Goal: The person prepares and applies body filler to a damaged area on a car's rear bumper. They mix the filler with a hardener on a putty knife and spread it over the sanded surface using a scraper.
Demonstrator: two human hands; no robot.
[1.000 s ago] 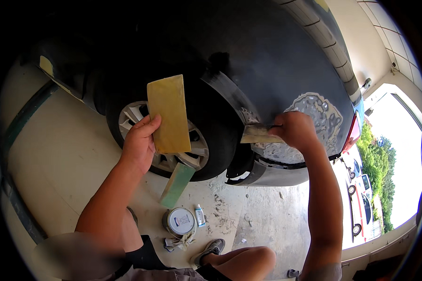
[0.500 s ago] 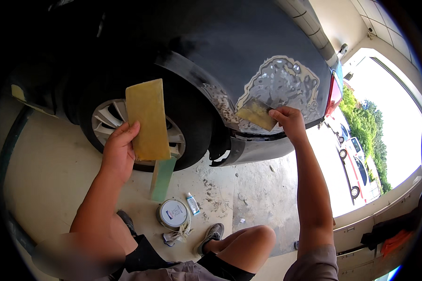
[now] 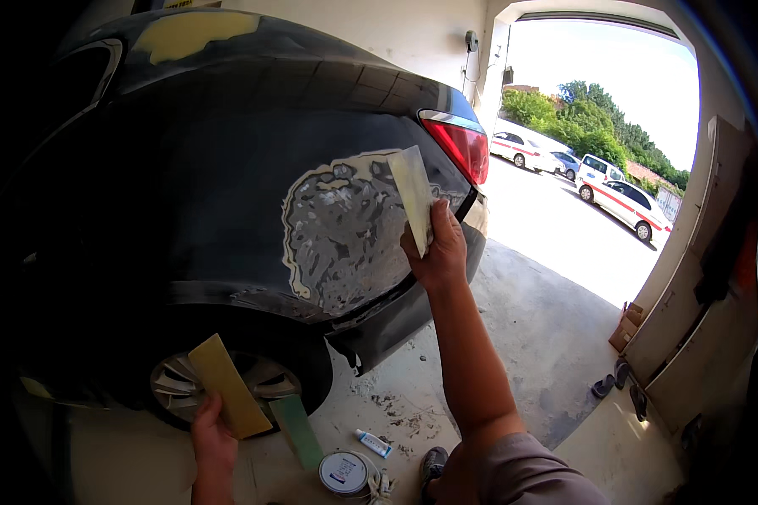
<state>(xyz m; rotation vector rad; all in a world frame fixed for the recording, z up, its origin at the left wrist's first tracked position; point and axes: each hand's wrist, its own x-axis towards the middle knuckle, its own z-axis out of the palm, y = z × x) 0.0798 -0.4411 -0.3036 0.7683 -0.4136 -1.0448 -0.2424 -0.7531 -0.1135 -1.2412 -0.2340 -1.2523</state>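
Observation:
My left hand is closed on the lower part of a flat yellow rectangular board, held in front of the car's wheel. In my right hand is a thin, pale yellow spreader, gripped at its lower end and tilted almost edge-on. It overlaps the right side of a sanded grey patch with a cream border on the dark car panel. Whether the spreader touches the panel I cannot tell. Just below the board, a green flat strip stands near the tyre; its lower end is near a tin.
On the floor are the round lidded tin and a white-and-blue tube. The red tail light borders the panel. Farther right lie dark slippers and a cardboard box. White cars stand outside the doorway.
The view has swung up and right. My right hand has moved from the patch's lower edge to its upper right side, turning the spreader upright. My left hand still holds the board, now lower in view.

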